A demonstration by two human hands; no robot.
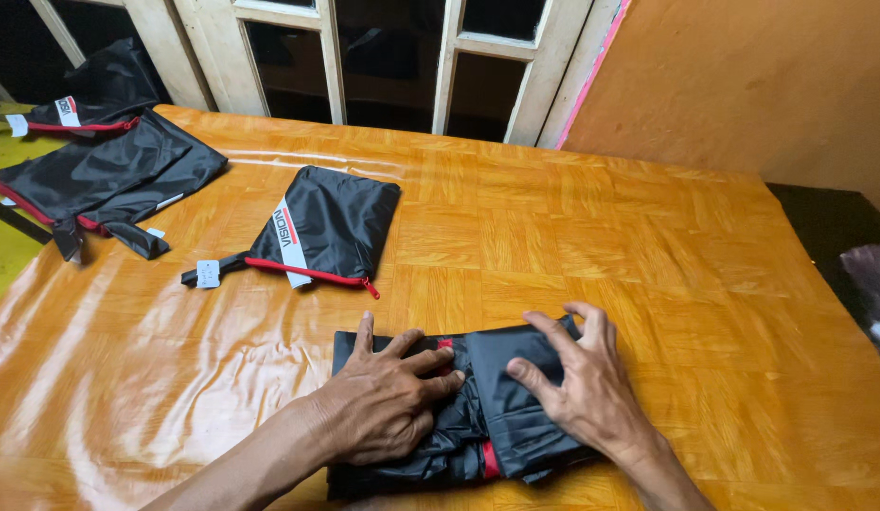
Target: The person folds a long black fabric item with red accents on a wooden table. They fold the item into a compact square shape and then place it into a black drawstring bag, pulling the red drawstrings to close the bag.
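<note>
A: The black bag (pixel 478 407) lies at the near edge of the table (pixel 648 255), right in front of the person. It looks part-folded: bunched nylon with a bit of red trim showing in the middle and at the lower edge.

B: So which step is this?

A: I'd judge it the folding and flattening stage. The bundle is still lumpy, not as neat as the zipped pouch (pixel 326 227) further back.

B: And the hands?

A: The left hand (pixel 388 402) lies palm down on the bag's left half, fingers spread and pressing, gripping nothing. The right hand (pixel 586 378) rests on the right half with fingers bent, the tips digging into a fold; it pinches the cloth more than it clasps it.

B: What would a next move call for?

A: Holding the left side pinned while the right flap is drawn over and smoothed, I'd say.

B: Anything else about?

A: More black bags (pixel 99 161) lie at the far left corner.
</note>
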